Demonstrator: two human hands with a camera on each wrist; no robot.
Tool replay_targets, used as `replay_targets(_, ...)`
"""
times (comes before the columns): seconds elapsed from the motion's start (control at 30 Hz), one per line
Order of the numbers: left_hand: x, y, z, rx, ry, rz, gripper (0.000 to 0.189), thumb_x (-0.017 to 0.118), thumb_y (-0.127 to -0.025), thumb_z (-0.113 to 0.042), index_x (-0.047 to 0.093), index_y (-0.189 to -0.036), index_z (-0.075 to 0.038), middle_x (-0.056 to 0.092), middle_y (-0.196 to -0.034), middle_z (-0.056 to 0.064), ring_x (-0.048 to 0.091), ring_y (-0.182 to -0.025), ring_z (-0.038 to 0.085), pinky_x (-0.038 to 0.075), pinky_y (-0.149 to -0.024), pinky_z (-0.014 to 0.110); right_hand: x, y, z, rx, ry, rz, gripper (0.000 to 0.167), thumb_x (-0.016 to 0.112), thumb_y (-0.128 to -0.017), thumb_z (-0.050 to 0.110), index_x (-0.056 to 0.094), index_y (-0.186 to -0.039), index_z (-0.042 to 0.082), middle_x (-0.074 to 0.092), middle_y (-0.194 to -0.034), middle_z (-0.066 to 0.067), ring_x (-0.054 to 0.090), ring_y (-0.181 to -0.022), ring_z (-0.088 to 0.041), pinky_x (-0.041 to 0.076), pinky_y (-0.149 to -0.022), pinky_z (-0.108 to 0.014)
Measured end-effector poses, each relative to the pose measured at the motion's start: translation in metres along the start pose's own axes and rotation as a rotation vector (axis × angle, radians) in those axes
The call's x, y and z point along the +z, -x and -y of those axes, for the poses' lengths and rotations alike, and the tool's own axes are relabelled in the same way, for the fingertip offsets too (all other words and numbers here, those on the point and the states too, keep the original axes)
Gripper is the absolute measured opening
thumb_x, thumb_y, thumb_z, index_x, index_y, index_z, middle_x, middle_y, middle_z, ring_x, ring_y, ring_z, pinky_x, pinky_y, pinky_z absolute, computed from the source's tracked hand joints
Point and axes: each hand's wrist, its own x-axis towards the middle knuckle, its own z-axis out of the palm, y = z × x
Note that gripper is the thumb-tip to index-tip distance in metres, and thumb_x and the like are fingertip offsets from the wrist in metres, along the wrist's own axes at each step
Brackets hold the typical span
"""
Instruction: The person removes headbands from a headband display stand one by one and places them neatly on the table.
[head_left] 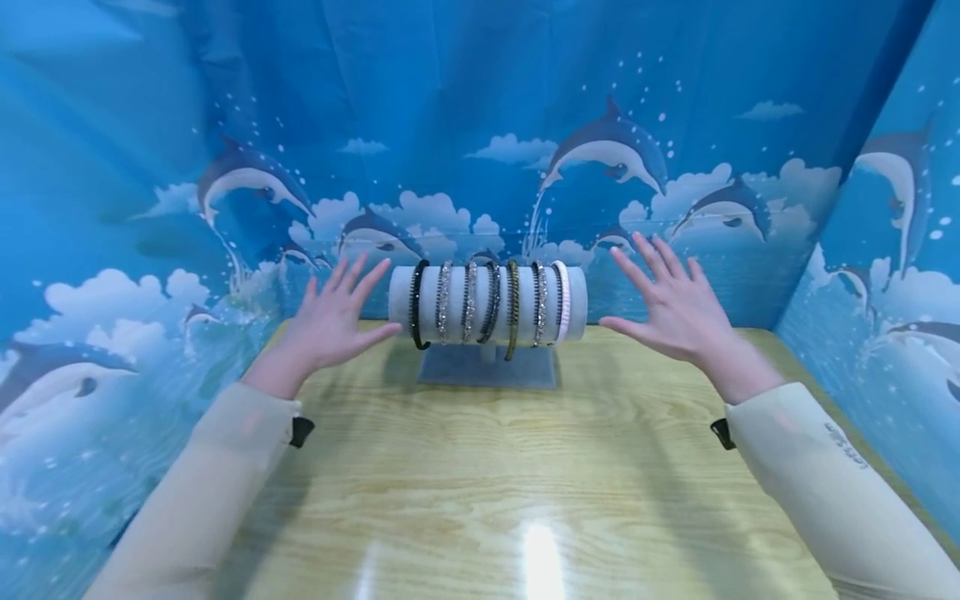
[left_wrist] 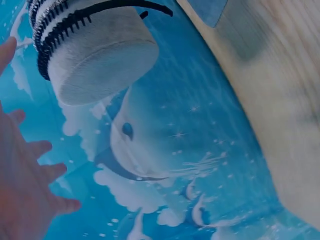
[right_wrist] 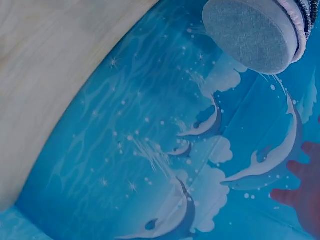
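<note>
A grey padded roll [head_left: 400, 302] on a flat-based stand carries a row of several headbands. Leftmost is a black toothed headband [head_left: 417, 307]; glittery silver ones follow, then a bronze twisted headband [head_left: 513, 310] and, near the right end, a pale pinkish-white headband [head_left: 563, 302]. My left hand [head_left: 332, 322] is held up just left of the roll, fingers spread, holding nothing. On the other side my right hand [head_left: 678, 315], also spread and bare, is raised a little off the roll's right end. Both wrist views show the fingers apart from the roll.
The stand's grey base [head_left: 487, 368] rests near the back of a light wood table [head_left: 480, 467]. Blue dolphin-print sheeting [head_left: 450, 108] hangs close behind the table and along both sides. A bright light reflection lies on the front of the tabletop.
</note>
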Motion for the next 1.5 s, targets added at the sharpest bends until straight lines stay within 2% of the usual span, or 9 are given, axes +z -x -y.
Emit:
replay_targets(0.23,0.013,-0.011,0.012,-0.033,0.232,0.096,0.099,0.064,-0.087,-0.057,-0.002,-0.157,-0.033,0.000,-0.162,0.008,0.000,-0.145,0.039,-0.001,-0.108,0.069,0.015,-0.019,0.008,-0.038,-0.163,0.050,0.099,0.061,-0.085,0.064,0.007,-0.158,0.024,0.003,-0.162,-0.010,0.007,-0.145,-0.039,0.014,-0.107,-0.070)
replay_targets(0.43,0.021,-0.021,0.018,-0.012,0.473,0.123,0.107,0.079,-0.082,-0.035,0.001,-0.156,-0.037,0.006,-0.162,0.008,0.010,-0.145,0.039,0.015,-0.110,0.066,0.027,-0.035,0.014,-0.033,-0.354,0.109,0.118,0.079,-0.072,0.057,0.004,-0.158,0.026,0.002,-0.163,-0.007,0.009,-0.145,-0.038,0.019,-0.106,-0.069)
replay_targets(0.6,0.024,-0.029,0.018,-0.032,0.577,0.143,0.107,0.081,-0.081,-0.030,0.005,-0.156,-0.040,0.008,-0.162,0.009,0.019,-0.141,0.044,0.022,-0.107,0.066,0.036,-0.046,0.017,-0.033,-0.448,0.131,0.126,0.086,-0.066,0.053,0.004,-0.158,0.027,0.001,-0.163,-0.002,0.008,-0.146,-0.036,0.019,-0.107,-0.068)
replay_targets(0.77,0.028,-0.035,0.020,-0.048,0.643,0.153,0.102,0.081,-0.081,-0.028,0.012,-0.157,-0.031,0.011,-0.161,0.009,0.017,-0.143,0.040,0.021,-0.108,0.065,0.039,-0.054,0.021,-0.056,-0.476,0.117,0.128,0.089,-0.062,0.049,0.008,-0.158,0.024,0.003,-0.162,-0.001,0.010,-0.146,-0.035,0.018,-0.110,-0.064)
replay_targets(1.1,0.038,-0.041,0.019,-0.033,0.885,0.148,0.092,0.076,-0.085,-0.013,0.019,-0.156,-0.022,0.020,-0.159,0.010,0.016,-0.145,0.030,0.021,-0.112,0.057,0.045,-0.066,0.020,-0.090,-0.428,0.179,0.134,0.091,-0.058,0.051,0.008,-0.158,0.016,0.011,-0.160,-0.015,0.015,-0.143,-0.040,0.022,-0.110,-0.060)
replay_targets(1.3,0.039,-0.041,0.019,-0.030,0.909,0.150,0.092,0.075,-0.086,-0.012,0.018,-0.156,-0.022,0.022,-0.158,0.011,0.017,-0.144,0.031,0.022,-0.111,0.058,0.047,-0.071,0.020,-0.098,-0.417,0.200,0.134,0.092,-0.058,0.048,0.009,-0.157,0.012,0.014,-0.160,-0.016,0.017,-0.143,-0.040,0.021,-0.112,-0.058)
replay_targets(1.5,0.040,-0.040,0.022,-0.019,0.916,0.148,0.092,0.075,-0.086,-0.012,0.018,-0.156,-0.023,0.022,-0.158,0.010,0.017,-0.144,0.031,0.020,-0.112,0.058,0.047,-0.074,0.022,-0.109,-0.397,0.194,0.133,0.093,-0.056,0.048,0.013,-0.155,0.009,0.022,-0.156,-0.019,0.025,-0.139,-0.039,0.022,-0.112,-0.056)
